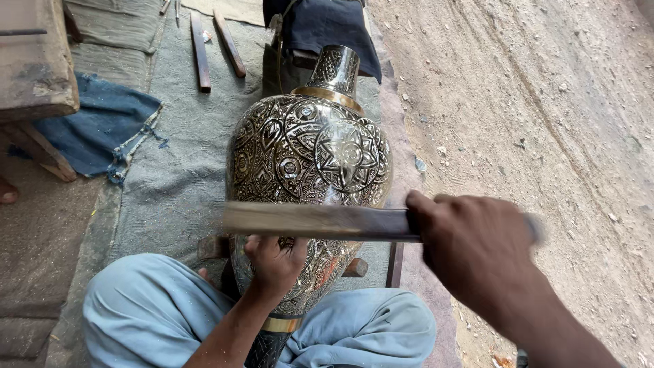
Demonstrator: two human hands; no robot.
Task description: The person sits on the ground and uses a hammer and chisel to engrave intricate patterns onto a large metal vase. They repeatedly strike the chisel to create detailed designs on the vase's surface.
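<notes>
Fingers of my right hand (480, 249) are clamped round the end of a long flat bar (317, 221), which lies crosswise over the belly of the engraved metal vase (310, 153). The bar is smeared with motion blur, so I cannot make out its edges or whether it touches the vase; its butt end is hidden inside my fist, with a blurred bit showing past my knuckles.

My left hand (274, 262) is closed against the lower body of the vase, fingers curled together. Whether something small is pinched in that grip I cannot tell, since the fingers cover it.

The vase lies on its side between my crossed legs, in pale blue trousers (146, 310), neck pointing away from me and foot toward my lap. Its base is cut off between my knees and the lower frame edge. Its mouth is turned away, so the inside is out of sight. Dark wooden pieces (354, 267) show from beneath it; most of them are hidden.

Under all this is a grey mat (180, 170) on the ground. On its far part lie two wooden sticks (214, 44). A blue cloth (102, 126) is bunched to my left beside a wooden block (34, 61) cut off by the frame. Dark fabric (330, 27) sits just beyond the vase's neck. Sandy ground (538, 116) runs along my right.
</notes>
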